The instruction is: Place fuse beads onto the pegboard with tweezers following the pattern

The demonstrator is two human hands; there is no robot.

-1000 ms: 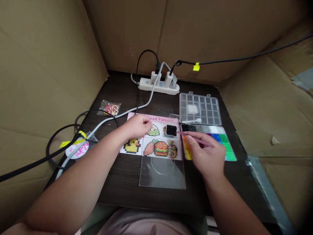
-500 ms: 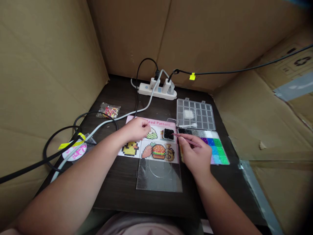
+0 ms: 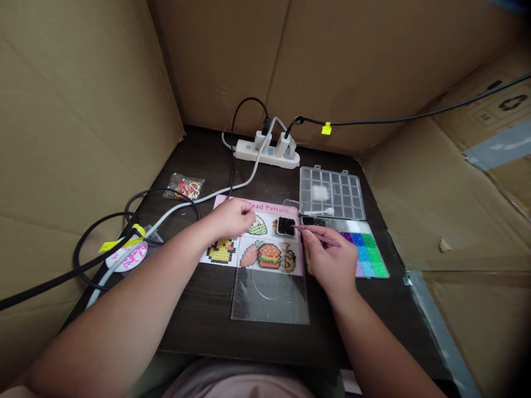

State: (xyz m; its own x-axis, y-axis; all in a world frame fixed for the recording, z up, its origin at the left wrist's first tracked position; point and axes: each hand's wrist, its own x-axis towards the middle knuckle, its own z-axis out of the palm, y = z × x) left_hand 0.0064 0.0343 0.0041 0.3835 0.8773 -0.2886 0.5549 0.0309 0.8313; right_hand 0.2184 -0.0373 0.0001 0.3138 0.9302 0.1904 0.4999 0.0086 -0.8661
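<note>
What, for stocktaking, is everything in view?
Plastic power strip: one, white, back
Thin cables: several, black/grey, left and back
Cable tags: two, yellow, on cables
Cardboard walls: three, brown, around
Wooden table: one, dark, centre
Plastic bag: one, clear, left
Flat disc: one, pink-white, left
Printed sheet: one, pink-white, centre
Square pegboard: one, clear, front
Square tray: one, black inside, on sheet
Bead case: one, multicoloured, right
Gridded lid: one, clear, behind case
Plastic scoop: one, white, on lid
Squarish item: one, white, on lid
Slim tweezers: one, pink, right hand
Left hand: one, over sheet
Right hand: one, over case
</note>
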